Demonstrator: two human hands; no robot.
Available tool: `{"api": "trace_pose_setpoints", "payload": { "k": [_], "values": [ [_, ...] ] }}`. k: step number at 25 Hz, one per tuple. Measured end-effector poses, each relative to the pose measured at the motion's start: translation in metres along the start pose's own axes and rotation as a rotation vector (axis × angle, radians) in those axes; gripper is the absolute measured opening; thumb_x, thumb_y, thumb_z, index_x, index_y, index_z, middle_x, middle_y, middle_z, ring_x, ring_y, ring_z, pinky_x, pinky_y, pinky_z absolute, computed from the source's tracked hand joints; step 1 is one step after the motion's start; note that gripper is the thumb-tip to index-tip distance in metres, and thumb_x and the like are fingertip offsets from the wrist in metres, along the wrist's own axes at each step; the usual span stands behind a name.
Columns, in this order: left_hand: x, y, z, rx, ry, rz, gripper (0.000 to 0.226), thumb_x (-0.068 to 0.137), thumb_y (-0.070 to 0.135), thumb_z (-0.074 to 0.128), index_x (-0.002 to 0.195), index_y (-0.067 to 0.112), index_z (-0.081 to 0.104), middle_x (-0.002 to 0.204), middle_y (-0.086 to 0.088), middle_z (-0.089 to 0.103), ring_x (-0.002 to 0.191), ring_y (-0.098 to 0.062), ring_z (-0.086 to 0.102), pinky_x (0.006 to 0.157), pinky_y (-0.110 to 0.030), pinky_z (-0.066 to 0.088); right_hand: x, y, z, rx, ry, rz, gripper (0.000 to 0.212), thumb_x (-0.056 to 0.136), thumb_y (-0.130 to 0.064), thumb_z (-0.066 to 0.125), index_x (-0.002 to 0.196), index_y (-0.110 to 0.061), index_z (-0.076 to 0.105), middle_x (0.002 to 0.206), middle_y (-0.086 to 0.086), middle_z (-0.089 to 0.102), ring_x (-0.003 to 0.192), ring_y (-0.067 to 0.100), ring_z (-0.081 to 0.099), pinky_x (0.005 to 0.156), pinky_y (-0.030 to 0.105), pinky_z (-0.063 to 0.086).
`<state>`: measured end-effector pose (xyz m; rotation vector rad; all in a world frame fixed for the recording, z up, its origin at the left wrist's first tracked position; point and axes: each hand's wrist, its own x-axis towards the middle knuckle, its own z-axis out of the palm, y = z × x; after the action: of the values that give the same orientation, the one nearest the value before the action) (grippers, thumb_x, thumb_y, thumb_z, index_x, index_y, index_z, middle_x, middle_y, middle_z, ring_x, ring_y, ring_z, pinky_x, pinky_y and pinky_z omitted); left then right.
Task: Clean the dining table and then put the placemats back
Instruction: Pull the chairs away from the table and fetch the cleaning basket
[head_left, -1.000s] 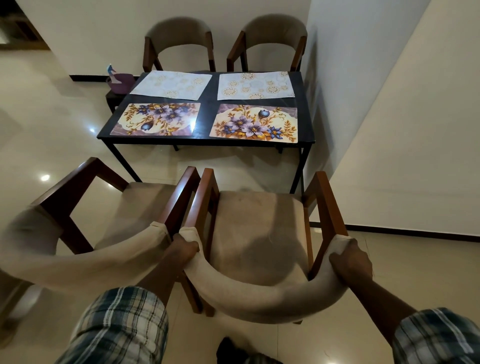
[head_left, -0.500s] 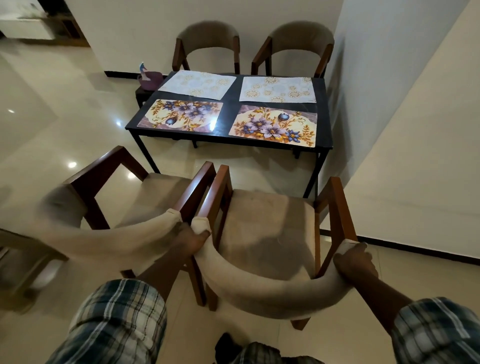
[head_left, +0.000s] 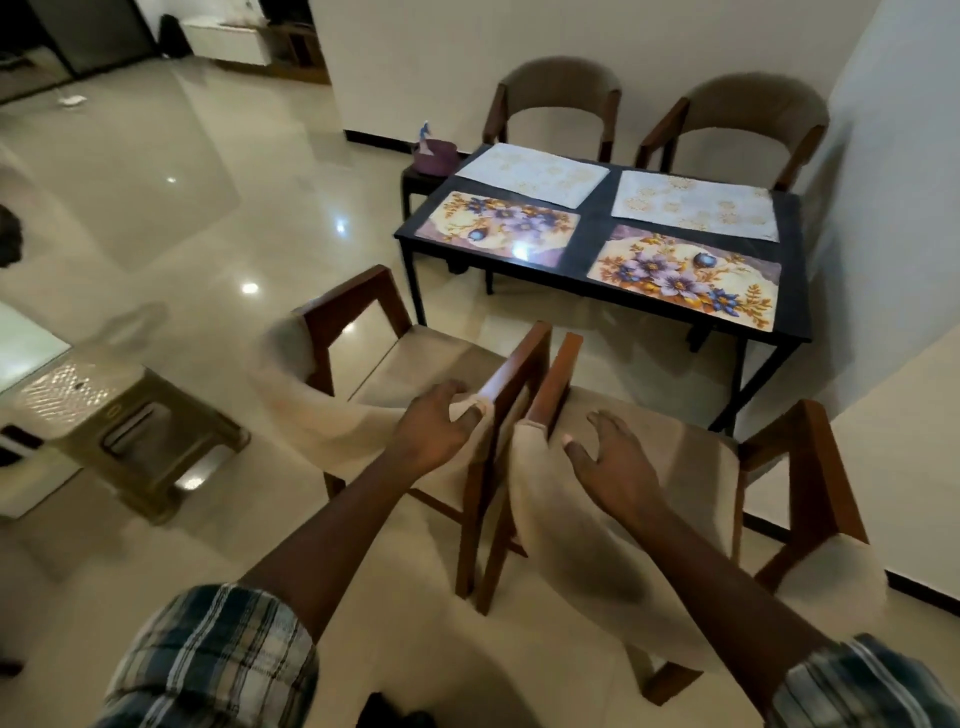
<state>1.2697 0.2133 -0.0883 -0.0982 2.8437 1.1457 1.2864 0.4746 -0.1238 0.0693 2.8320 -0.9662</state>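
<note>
The dark worktop (head_left: 592, 228) stands beside the wall at the upper right. Four placemats lie flat on it in two rows, with dark strips showing between them. The near pair, the left flowered mat (head_left: 498, 224) and the right flowered mat (head_left: 685, 275), are glossy, printed with purple and blue blooms and gold leaves on cream. Light glares off the left one. The far pair, the left pale mat (head_left: 532, 174) and the right pale mat (head_left: 696, 205), are white with faint gold rosettes.

The left hand (head_left: 436, 426) curls its fingers over the padded back of the left chair (head_left: 415, 374). The right hand (head_left: 608, 457) is spread above the back of the right chair (head_left: 675, 462), gripping nothing. I cannot tell whether it touches the padding.
</note>
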Motion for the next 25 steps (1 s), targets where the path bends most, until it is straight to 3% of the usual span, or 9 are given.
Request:
{"api": "trace_pose_setpoints", "payload": {
  "k": [2, 3, 6, 8, 11, 16, 22, 25],
  "values": [
    [-0.004, -0.059, -0.055, -0.012, 0.054, -0.015, 0.053, 0.099, 0.050, 0.060, 0.144, 0.023, 0.055, 0.148, -0.001, 0.058, 0.135, -0.019, 0.055, 0.105, -0.032, 0.046, 0.010, -0.071, 0.045, 0.062, -0.028, -0.093, 0.064, 0.101, -0.063, 0.045, 0.153, -0.026, 0.044, 0.158, -0.001, 0.046, 0.146, 0.022, 0.043, 0.116, 0.045, 0.042],
    [-0.009, -0.059, -0.056, -0.035, 0.055, -0.019, 0.052, 0.099, 0.050, 0.060, 0.143, 0.023, 0.056, 0.147, -0.001, 0.059, 0.135, -0.020, 0.056, 0.106, -0.032, 0.046, 0.005, -0.074, 0.044, 0.110, -0.020, -0.104, 0.064, 0.100, -0.066, 0.044, 0.152, -0.028, 0.046, 0.157, -0.002, 0.047, 0.144, 0.021, 0.046, 0.115, 0.045, 0.044],
    [-0.018, -0.152, -0.136, -0.098, 0.097, -0.113, 0.050, 0.098, 0.051, 0.060, 0.141, 0.026, 0.057, 0.144, 0.001, 0.061, 0.131, -0.019, 0.058, 0.107, -0.036, 0.049, 0.020, -0.179, 0.120, 0.189, -0.037, -0.142, 0.061, 0.103, -0.055, 0.051, 0.156, -0.028, 0.042, 0.162, -0.002, 0.041, 0.148, 0.022, 0.040, 0.117, 0.042, 0.037],
    [-0.023, -0.183, -0.168, -0.103, 0.110, -0.151, 0.050, 0.097, 0.054, 0.059, 0.141, 0.030, 0.056, 0.144, 0.002, 0.061, 0.119, -0.014, 0.060, 0.101, -0.035, 0.050, 0.023, -0.225, 0.146, 0.189, -0.028, -0.160, 0.062, 0.103, -0.055, 0.051, 0.157, -0.027, 0.040, 0.164, -0.003, 0.039, 0.149, 0.020, 0.039, 0.114, 0.036, 0.034],
    [-0.019, -0.241, -0.234, -0.100, 0.150, -0.183, 0.051, 0.098, 0.058, 0.056, 0.143, 0.033, 0.053, 0.142, 0.006, 0.061, 0.100, -0.004, 0.057, 0.090, -0.029, 0.047, 0.038, -0.309, 0.198, 0.182, -0.062, -0.270, 0.064, 0.101, -0.058, 0.051, 0.156, -0.027, 0.040, 0.162, -0.004, 0.041, 0.147, 0.018, 0.041, 0.115, 0.038, 0.038],
    [0.017, -0.300, -0.302, -0.156, 0.215, -0.187, 0.051, 0.097, 0.061, 0.056, 0.141, 0.037, 0.053, 0.146, 0.012, 0.057, 0.132, -0.010, 0.054, 0.108, -0.035, 0.048, 0.082, -0.391, 0.248, 0.184, -0.079, -0.336, 0.065, 0.101, -0.058, 0.049, 0.157, -0.027, 0.040, 0.162, -0.003, 0.041, 0.146, 0.019, 0.043, 0.112, 0.043, 0.043],
    [0.111, -0.364, -0.355, -0.184, 0.198, -0.185, 0.051, 0.096, 0.061, 0.056, 0.141, 0.039, 0.052, 0.147, 0.013, 0.056, 0.135, -0.009, 0.052, 0.111, -0.039, 0.047, 0.177, -0.452, 0.310, 0.224, -0.104, -0.310, 0.062, 0.100, -0.062, 0.049, 0.154, -0.033, 0.043, 0.163, -0.007, 0.041, 0.146, 0.017, 0.045, 0.115, 0.044, 0.044],
    [0.174, -0.396, -0.393, -0.206, 0.204, -0.244, 0.047, 0.095, 0.060, 0.060, 0.138, 0.041, 0.055, 0.143, 0.013, 0.059, 0.133, -0.011, 0.054, 0.106, -0.040, 0.051, 0.239, -0.492, 0.336, 0.276, -0.117, -0.257, 0.060, 0.101, -0.059, 0.051, 0.153, -0.031, 0.046, 0.161, -0.009, 0.044, 0.147, 0.012, 0.041, 0.116, 0.032, 0.036]
  ]
}}
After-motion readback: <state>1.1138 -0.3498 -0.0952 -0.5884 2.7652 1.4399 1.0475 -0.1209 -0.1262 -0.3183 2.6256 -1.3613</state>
